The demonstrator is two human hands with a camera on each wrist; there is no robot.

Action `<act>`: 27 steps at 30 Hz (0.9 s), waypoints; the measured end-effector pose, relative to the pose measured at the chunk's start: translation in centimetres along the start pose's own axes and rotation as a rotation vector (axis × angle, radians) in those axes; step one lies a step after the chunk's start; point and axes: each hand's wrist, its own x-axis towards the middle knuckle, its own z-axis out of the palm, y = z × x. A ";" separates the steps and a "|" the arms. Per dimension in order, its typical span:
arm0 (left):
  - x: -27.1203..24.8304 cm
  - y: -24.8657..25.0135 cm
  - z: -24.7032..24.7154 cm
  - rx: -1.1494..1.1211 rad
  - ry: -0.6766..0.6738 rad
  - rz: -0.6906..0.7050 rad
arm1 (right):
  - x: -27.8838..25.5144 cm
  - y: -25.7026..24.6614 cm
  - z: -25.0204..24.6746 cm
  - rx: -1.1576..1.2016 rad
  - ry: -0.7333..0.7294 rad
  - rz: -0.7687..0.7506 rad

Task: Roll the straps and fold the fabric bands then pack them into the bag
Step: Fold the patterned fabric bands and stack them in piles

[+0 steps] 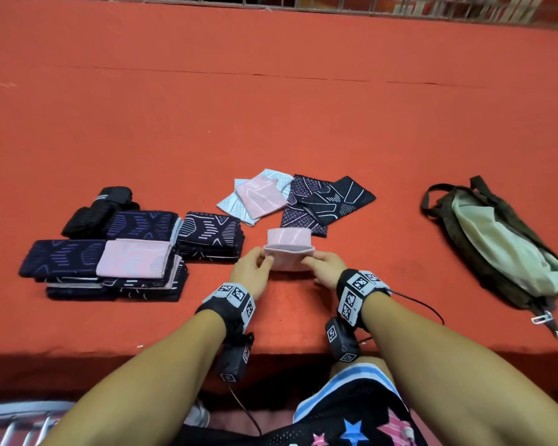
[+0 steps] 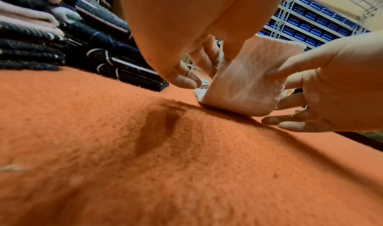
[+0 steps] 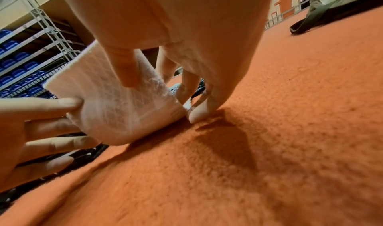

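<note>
Pink knitted fabric band (image 1: 289, 252) being folded on an orange felt surface (image 1: 271, 123).

Left hand (image 1: 252, 270) and right hand (image 1: 324, 268) are each pinching one end of the band, near the front edge. Folding is under way; next, I judge, it is joining the folded stacks (image 1: 110, 252), well apart from the olive bag (image 1: 496, 246).

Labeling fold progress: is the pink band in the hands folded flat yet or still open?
Mid-fold, not flat. The pink band stands bent on the table, both layers gaping, left hand and right hand pinching its ends.
</note>
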 end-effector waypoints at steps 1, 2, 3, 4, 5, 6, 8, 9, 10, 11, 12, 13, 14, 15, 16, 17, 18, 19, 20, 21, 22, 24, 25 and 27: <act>0.0 -0.1 0.0 -0.010 -0.024 -0.005 | 0.2 0.4 0.0 -0.015 0.000 -0.001; 0.0 -0.2 0.1 -0.010 -0.045 -0.010 | 0.2 0.6 0.0 -0.014 -0.015 0.012; -0.1 -0.4 0.2 0.001 -0.061 -0.014 | 0.2 1.0 0.1 -0.007 -0.033 0.025; -0.2 -0.7 0.3 0.022 -0.069 -0.015 | 0.3 1.2 0.1 0.006 -0.046 0.040; -0.2 -0.9 0.4 0.050 -0.071 -0.014 | 0.2 1.4 0.1 0.015 -0.058 0.060; -0.3 -1.2 0.5 0.078 -0.072 -0.016 | 0.3 1.6 0.1 -0.003 -0.069 0.069; -0.3 -1.7 0.7 0.128 -0.069 -0.041 | 0.4 1.6 -0.1 -0.102 -0.066 0.092; -0.3 -1.9 0.9 0.147 -0.067 -0.065 | 0.4 1.7 -0.2 -0.165 -0.050 0.090; -0.2 -2.1 1.1 0.164 -0.061 -0.085 | 0.6 1.9 -0.3 -0.220 -0.033 0.091; 0.0 -2.2 1.3 0.178 -0.057 -0.102 | 0.8 2.0 -0.3 -0.257 -0.025 0.077; 0.2 -2.3 1.4 0.185 -0.050 -0.115 | 1.0 2.2 -0.4 -0.283 -0.022 0.073; 0.4 -2.4 1.6 0.188 -0.043 -0.128 | 1.2 2.3 -0.3 -0.311 -0.018 0.057; 0.6 -2.4 1.7 0.185 -0.035 -0.142 | 1.3 2.4 -0.3 -0.348 -0.011 0.049; 0.8 -2.5 1.8 0.176 -0.024 -0.157 | 1.4 2.4 -0.2 -0.387 -0.007 0.042; 0.9 -2.6 1.9 0.167 -0.010 -0.171 | 1.6 2.5 -0.1 -0.419 -0.001 0.033; 0.9 -2.6 2.1 0.159 0.008 -0.188 | 1.7 2.5 0.0 -0.453 0.007 0.025; 0.9 -2.6 2.2 0.150 0.028 -0.206 | 1.8 2.6 0.1 -0.474 0.015 0.028; 0.9 -2.4 2.2 0.137 0.051 -0.221 | 1.9 2.5 0.2 -0.493 0.032 0.027; 0.9 -2.3 2.3 0.123 0.073 -0.238 | 2.1 2.5 0.3 -0.504 0.049 0.030; 0.9 -2.3 2.4 0.112 0.090 -0.252 | 2.2 2.5 0.4 -0.521 0.065 0.041; 0.9 -2.2 2.5 0.116 0.096 -0.254 | 2.2 2.4 0.5 -0.536 0.084 0.048; 1.1 -2.2 2.5 0.143 0.078 -0.229 | 2.3 2.5 0.5 -0.547 0.095 0.041; 1.2 -2.2 2.5 0.153 0.062 -0.217 | 2.5 2.5 0.5 -0.541 0.082 0.019; 1.4 -2.2 2.4 0.156 0.024 -0.210 | 2.6 2.7 0.6 -0.524 0.044 -0.018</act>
